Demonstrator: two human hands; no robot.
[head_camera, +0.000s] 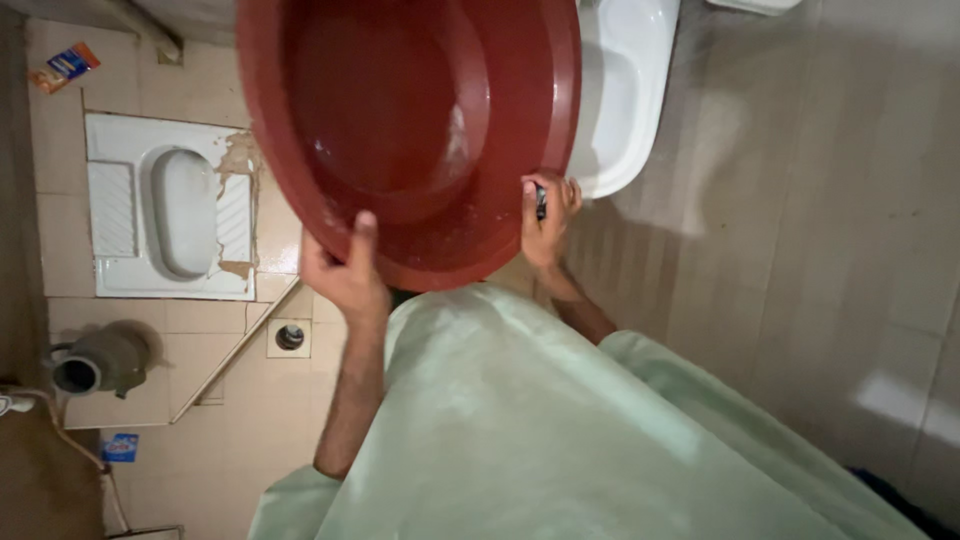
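While both hands' fingers grip its rim, left hand (345, 275), right hand (548, 222), red basin (400, 120) wet inside

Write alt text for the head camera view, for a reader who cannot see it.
Both hands hold a large red plastic basin by its near rim, the left hand with its thumb over the edge and the right hand at the side. Below it are a tiled floor, a white squat toilet and a white sink.

Beige tiled floor (215, 440): white squat pan (170, 210) set flush, cracked tile beside it; round drain (289, 337) near pan corner; grey jug (100, 362) at left; small blue packet (120, 447); orange-blue wrapper (65, 67) at far corner.
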